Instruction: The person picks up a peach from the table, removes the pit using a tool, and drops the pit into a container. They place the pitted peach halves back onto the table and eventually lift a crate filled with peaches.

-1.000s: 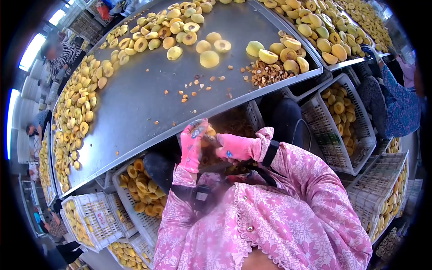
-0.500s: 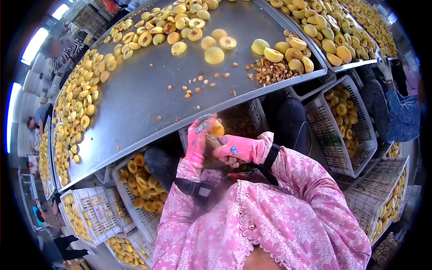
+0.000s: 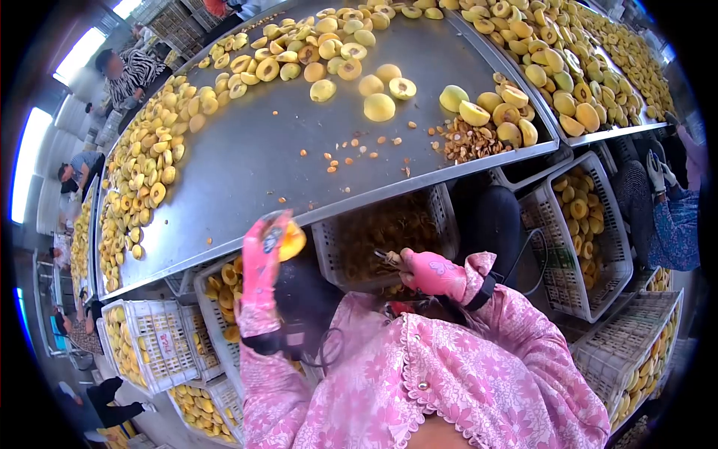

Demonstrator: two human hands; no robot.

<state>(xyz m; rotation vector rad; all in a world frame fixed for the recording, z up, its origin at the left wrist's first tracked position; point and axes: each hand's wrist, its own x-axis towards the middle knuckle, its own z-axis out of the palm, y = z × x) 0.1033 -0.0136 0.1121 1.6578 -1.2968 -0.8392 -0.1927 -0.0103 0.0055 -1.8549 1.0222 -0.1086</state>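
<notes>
My left hand (image 3: pixel 265 258), in a pink glove, is closed on a yellow peach half (image 3: pixel 292 242) beside the table's front edge. My right hand (image 3: pixel 436 275), also pink-gloved, grips a small metal-tipped hand tool (image 3: pixel 387 258); its exact kind is hard to make out. Below the tool, between my knees, stands a white crate (image 3: pixel 327 247) with brownish scraps inside. On the metal table (image 3: pixel 247 157) ahead lie loose peach halves (image 3: pixel 379 107), scattered stones (image 3: pixel 353 143) and a heap of stone pieces (image 3: pixel 471 140).
A crate of peach halves (image 3: pixel 224 295) stands by my left leg. Another full crate (image 3: pixel 587 239) is to my right, with stacked crates (image 3: pixel 161 344) further left. The table's raised metal rim (image 3: pixel 359 198) runs before me. Co-workers sit at both sides.
My hands have parted. The left one has moved left with the peach half, and the right one has shifted right and slightly down with the tool. The view has swung a little.
</notes>
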